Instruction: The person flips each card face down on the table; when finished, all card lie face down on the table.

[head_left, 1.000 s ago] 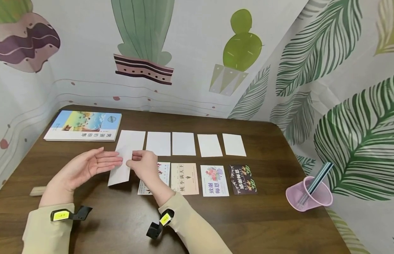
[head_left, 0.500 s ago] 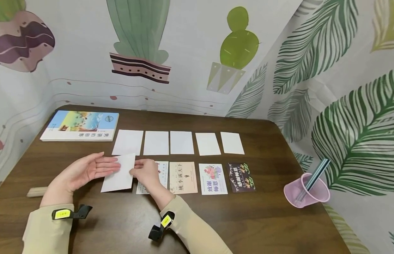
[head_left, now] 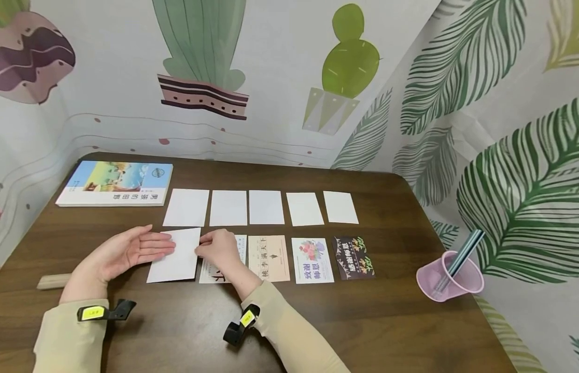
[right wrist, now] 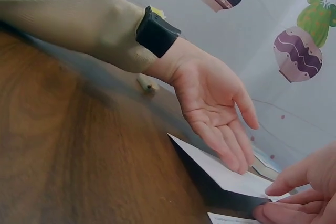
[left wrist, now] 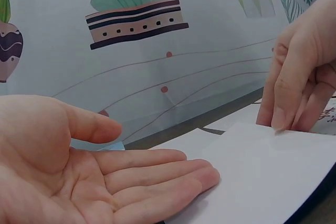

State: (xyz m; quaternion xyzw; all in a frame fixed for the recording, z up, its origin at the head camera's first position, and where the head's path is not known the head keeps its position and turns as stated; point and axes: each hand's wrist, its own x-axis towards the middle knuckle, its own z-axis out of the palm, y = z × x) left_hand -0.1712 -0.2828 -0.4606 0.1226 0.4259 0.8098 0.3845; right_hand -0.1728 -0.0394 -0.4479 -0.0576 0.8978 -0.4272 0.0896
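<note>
Between left hand (head_left: pixel 123 254) (fingers straight, over its left side) and right hand (head_left: pixel 222 253) (pinching its right edge) | white card (head_left: pixel 183 259) | likely light, thin, stiffish, crease-prone | best held by edges

Left grip (head_left: pixel 126 255) palm-up, fingers (left wrist: pixel 147 160) straight; right grip (head_left: pixel 222 250) pinched.

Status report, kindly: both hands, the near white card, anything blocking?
Left hand over nearest white card, palm visible. Right hand pinches its right edge. No obstruction seen; printed card partly beneath right hand.
</note>
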